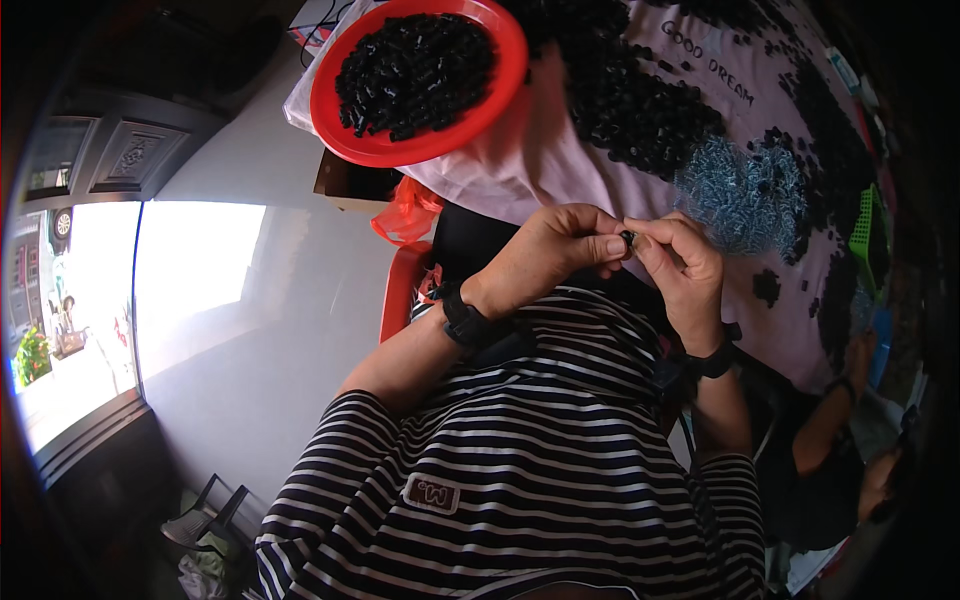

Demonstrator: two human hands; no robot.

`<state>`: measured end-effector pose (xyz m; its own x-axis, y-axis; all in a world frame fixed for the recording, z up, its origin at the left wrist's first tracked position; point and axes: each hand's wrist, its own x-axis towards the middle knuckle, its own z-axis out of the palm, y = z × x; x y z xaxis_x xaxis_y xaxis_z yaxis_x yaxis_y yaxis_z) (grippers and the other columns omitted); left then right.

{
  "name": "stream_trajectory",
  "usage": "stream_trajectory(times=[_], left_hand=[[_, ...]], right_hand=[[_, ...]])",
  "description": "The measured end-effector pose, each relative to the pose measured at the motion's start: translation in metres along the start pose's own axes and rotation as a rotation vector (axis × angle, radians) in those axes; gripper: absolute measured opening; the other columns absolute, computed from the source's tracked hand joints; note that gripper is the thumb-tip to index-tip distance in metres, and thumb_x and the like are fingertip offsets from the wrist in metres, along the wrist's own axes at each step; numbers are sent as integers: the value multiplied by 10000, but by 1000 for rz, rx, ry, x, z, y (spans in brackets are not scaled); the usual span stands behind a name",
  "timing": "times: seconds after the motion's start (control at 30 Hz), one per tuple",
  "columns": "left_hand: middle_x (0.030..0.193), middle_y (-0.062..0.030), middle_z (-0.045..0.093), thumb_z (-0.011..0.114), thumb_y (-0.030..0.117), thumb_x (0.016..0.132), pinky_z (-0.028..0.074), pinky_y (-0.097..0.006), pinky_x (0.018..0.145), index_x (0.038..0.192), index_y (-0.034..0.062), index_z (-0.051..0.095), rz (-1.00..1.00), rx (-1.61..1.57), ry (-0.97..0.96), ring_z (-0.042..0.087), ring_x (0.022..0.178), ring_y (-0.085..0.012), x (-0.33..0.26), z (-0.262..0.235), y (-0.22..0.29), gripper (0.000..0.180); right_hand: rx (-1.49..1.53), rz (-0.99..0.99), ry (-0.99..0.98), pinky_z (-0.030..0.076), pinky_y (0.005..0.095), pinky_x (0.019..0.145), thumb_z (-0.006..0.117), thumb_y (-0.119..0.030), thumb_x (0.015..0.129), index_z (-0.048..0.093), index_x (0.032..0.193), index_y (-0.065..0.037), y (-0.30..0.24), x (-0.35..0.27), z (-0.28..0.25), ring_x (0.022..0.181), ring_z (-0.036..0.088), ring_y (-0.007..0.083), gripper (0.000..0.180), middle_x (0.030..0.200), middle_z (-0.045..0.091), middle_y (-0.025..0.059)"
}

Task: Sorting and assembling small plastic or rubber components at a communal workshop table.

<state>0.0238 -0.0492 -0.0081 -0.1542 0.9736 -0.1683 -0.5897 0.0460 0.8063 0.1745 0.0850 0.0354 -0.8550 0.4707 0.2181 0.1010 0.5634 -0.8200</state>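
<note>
A small black part (pixel 627 238), dark and glossy, is pinched between the fingertips of the left hand (pixel 555 252) and right hand (pixel 680 265), both closed on it, near the desk (pixel 700 90) edge. Far left sits a red bowl (pixel 500 95) of similar black pieces.

Black-and-white striped shirt (pixel 520 470); dark, seemingly black wristbands (pixel 465 322) on both wrists.

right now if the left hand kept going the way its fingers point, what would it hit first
The right hand: the left hand points at it, their fingertips meeting on a small black part. Past it lies the pile of silvery screws, probably.
</note>
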Motion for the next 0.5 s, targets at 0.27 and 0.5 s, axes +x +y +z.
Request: stream_trajectory(times=[0.27, 0.5], left_hand=[[942, -28, 695, 711, 189, 964, 535, -228, 782, 1126, -39, 673, 3, 13, -1, 634, 832, -88, 1, 1, -1, 283], [942, -33, 697, 701, 189, 972, 534, -234, 775, 1110, -43, 682, 28, -6, -9, 635, 817, -90, -1, 0, 1, 270]], right_hand=[[74, 44, 40, 468, 270, 736, 668, -10, 929, 732, 1066, -5, -2, -3, 3, 784, 582, 137, 151, 819, 634, 36], [-241, -182, 46, 419, 310, 843, 681, -19, 912, 735, 1084, -41, -8, 0, 4, 764, 567, 154, 182, 807, 630, 11]])
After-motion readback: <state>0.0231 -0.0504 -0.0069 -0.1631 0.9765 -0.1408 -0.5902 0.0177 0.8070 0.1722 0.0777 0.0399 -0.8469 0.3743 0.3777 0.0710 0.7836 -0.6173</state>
